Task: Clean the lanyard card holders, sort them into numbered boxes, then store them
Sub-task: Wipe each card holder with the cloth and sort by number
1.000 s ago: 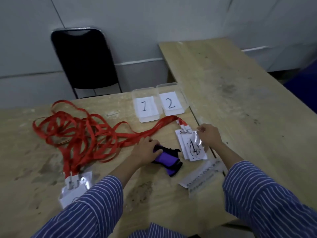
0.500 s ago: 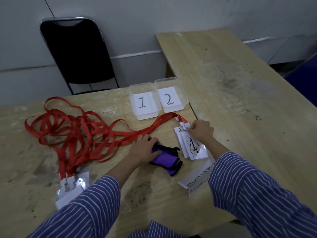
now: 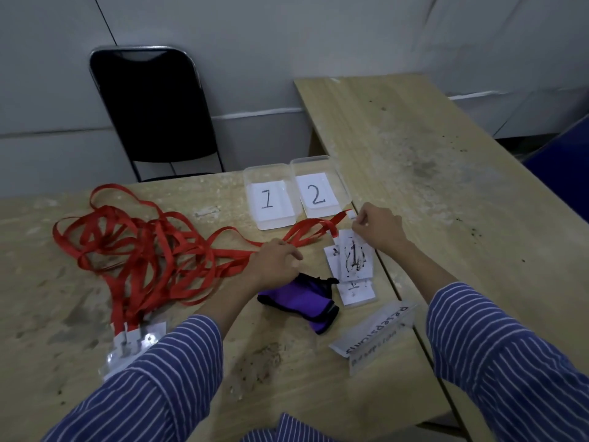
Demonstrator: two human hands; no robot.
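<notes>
A tangle of red lanyards (image 3: 137, 247) covers the left of the table, its straps running right to a small stack of clear card holders. The top card holder (image 3: 353, 256) shows a smudged "1"; a second card holder (image 3: 355, 290) sticks out below it. My right hand (image 3: 377, 231) pinches the top holder at its clip end. My left hand (image 3: 277, 263) lies curled over the lanyard straps and grips the upper end of a purple cloth (image 3: 302, 301). Clear boxes labelled 1 (image 3: 251, 177) and 2 (image 3: 342, 186) stand side by side beyond the hands. More card holders (image 3: 134, 342) lie at lower left.
A folded paper name sign (image 3: 376, 336) stands near the table's right edge. A second wooden table (image 3: 430, 173) adjoins on the right. A black chair (image 3: 153, 110) stands behind the table against the grey wall.
My right hand moved from the side of the card holders up to their clip end. The top holder shifted away, uncovering another below. My left hand stayed on the cloth.
</notes>
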